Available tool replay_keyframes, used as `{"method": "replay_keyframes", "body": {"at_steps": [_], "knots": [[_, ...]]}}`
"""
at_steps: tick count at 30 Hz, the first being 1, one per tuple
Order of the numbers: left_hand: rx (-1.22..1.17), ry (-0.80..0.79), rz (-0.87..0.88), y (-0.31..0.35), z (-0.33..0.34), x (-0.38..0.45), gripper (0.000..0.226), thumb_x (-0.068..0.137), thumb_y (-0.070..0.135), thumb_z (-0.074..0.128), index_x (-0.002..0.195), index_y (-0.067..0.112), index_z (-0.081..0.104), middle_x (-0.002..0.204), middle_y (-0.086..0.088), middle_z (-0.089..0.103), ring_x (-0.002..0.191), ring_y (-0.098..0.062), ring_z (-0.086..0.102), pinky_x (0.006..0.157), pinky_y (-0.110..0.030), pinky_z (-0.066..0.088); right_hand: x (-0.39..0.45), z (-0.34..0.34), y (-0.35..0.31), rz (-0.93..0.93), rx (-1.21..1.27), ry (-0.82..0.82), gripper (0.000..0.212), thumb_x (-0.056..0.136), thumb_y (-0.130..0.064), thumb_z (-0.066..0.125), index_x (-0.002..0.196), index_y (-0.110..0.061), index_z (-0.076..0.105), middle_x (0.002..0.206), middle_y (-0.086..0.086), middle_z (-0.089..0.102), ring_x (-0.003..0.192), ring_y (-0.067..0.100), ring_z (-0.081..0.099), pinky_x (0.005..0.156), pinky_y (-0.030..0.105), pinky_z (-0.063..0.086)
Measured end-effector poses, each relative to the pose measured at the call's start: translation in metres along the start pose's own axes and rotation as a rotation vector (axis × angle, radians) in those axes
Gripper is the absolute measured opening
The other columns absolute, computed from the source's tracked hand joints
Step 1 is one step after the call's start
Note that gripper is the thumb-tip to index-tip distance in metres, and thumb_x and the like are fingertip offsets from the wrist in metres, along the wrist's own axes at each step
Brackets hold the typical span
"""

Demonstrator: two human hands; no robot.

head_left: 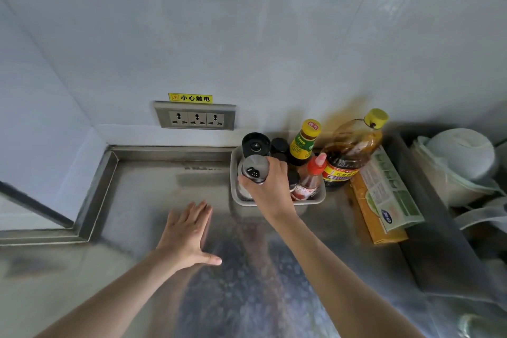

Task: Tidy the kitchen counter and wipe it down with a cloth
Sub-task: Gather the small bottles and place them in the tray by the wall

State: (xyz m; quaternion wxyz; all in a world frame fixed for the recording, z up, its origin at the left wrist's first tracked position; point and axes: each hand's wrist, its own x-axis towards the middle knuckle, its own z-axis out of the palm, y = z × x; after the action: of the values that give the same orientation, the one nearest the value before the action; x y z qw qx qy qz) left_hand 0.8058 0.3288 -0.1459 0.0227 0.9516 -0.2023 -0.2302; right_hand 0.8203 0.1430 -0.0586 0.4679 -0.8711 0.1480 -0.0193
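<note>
While the right hand [270, 186] curls its fingers round a steel-capped shaker [255, 170], the jar hangs over the front-left corner of the tray [318, 196], tilted toward the onlooker, and whether its base touches the tray floor is hidden by the hand. At twelve o'clock from the shaker stands a black-topped grinder [255, 143]; toward three o'clock are a red-capped sauce bottle [311, 178], a yellow-capped bottle [304, 143] and, outside the tray, a big oil jug [351, 148] beside flat boxes [384, 195]. At seven o'clock from the tray the left hand [189, 230] lies flat on the steel counter [153, 189], fingers straight and close together, thumb spread.

This looks like the tidying step: condiments being gathered into the tray, with no cloth in sight. Next, the shaker wants setting upright in the free corner without knocking the grinder, then letting go. The sockets [196, 118] on the wall at eleven o'clock call for care once wiping begins.
</note>
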Motion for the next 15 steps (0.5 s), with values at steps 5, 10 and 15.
{"method": "replay_keyframes", "body": {"at_steps": [5,10,15], "knots": [[0.001,-0.002,0.008,0.0,0.0,0.001,0.122,0.06,0.078,0.054,0.146,0.018,-0.006,0.156,0.001,-0.01,0.144,-0.023,-0.007,0.114,-0.048,0.002,-0.003,0.011,0.009,0.024,0.02,-0.014,0.063,0.077,-0.026,0.073,0.128,-0.015,0.04,0.125,0.001,0.035,0.105,0.011,0.043,0.099,0.023,0.036],[-0.013,0.004,0.011,-0.001,0.0,0.0,0.121,0.059,0.078,0.055,0.146,0.019,-0.006,0.156,0.002,-0.01,0.144,-0.023,-0.007,0.115,-0.048,0.002,0.0,0.016,0.013,0.019,0.025,0.052,0.061,0.076,-0.023,0.074,0.127,-0.013,0.043,0.127,0.003,0.04,0.111,0.016,0.047,0.095,0.022,0.037],[-0.027,0.005,0.004,0.0,0.001,0.0,0.12,0.06,0.077,0.056,0.146,0.02,-0.006,0.156,0.003,-0.011,0.144,-0.021,-0.008,0.114,-0.047,0.001,0.003,0.023,0.019,0.011,0.026,0.098,0.06,0.075,-0.021,0.074,0.127,-0.011,0.044,0.127,0.005,0.043,0.114,0.019,0.049,0.099,0.028,0.04]]}}
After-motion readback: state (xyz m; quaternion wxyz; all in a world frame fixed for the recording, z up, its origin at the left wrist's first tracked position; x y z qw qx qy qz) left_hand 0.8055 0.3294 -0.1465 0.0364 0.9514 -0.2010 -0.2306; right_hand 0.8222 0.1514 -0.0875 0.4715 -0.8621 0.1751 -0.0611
